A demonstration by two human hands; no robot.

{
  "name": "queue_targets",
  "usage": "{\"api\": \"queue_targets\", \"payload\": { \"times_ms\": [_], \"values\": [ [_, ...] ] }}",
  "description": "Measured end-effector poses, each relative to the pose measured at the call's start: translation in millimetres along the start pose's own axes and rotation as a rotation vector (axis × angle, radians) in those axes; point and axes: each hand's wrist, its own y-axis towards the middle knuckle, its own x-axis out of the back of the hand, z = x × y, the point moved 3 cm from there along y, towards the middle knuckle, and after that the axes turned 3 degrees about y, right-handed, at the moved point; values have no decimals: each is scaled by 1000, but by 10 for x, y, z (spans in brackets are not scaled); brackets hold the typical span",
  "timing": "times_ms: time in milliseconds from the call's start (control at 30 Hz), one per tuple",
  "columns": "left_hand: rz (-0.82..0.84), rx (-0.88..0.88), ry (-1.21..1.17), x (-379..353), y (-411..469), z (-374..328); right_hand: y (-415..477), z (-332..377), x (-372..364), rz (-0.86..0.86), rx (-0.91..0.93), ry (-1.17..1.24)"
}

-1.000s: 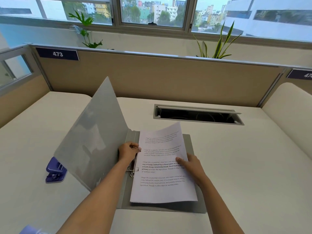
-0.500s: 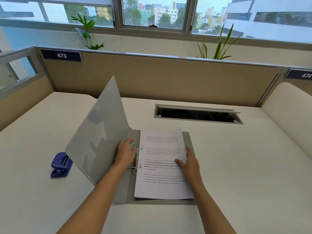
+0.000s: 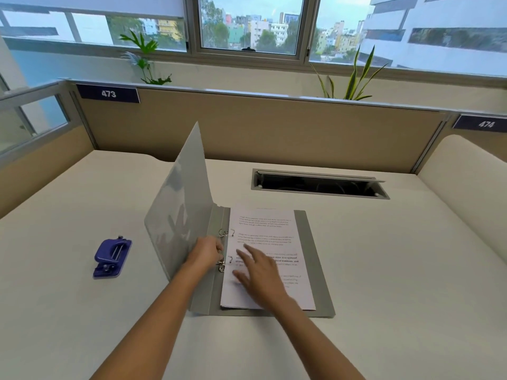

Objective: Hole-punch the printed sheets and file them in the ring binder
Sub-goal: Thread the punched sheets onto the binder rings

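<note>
The ring binder [image 3: 313, 270] is laid open near the middle of the worktop [image 3: 406, 275], with its front cover [image 3: 178, 215] raised steeply on the left, its free edge pointing up and away. The printed sheets [image 3: 264, 229] are stacked flat on the back cover, with their left edge set just beside the ring mechanism [image 3: 224, 233], whose two rings are seen parted. A bare strip of back cover is left along the right edge of the stack, and the near edge of the stack is kept inside the near edge of the cover.

The left hand [image 3: 206, 252] is placed at the spine between the rings, its fingers curled on the ring mechanism, the raised cover standing against the wrist. The right hand [image 3: 259, 272] is held released over the sheets, fingers spread and blurred; contact with the paper cannot be told.

The hole punch [image 3: 111, 257] is set well apart to the left. Open worktop is left on the binder's right and near sides. A cable slot [image 3: 318, 185] is cut beyond it, before the partition [image 3: 274, 127].
</note>
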Motion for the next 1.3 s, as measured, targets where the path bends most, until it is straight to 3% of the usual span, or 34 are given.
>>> {"api": "queue_targets", "payload": {
  "times_ms": [133, 500, 667, 833, 1067, 1300],
  "values": [
    [-38, -17, -36, -15, -57, -14, -92, -1, -270, 108, -16, -67],
    [-125, 50, 88, 14, -216, -1, -105, -50, -327, 147, -23, -45],
    [-133, 25, 129, -15, -251, 4, 45, -77, -237, -73, -75, 257],
    [-135, 15, 203, -57, -263, 19, 141, -27, -228, -185, -117, 567],
    [-127, -2, 252, -101, -275, 52, 207, -49, -298, -275, -181, 689],
    [-95, -114, 441, -103, -324, 12, 224, -39, -327, -297, -202, 582]
  ]
}}
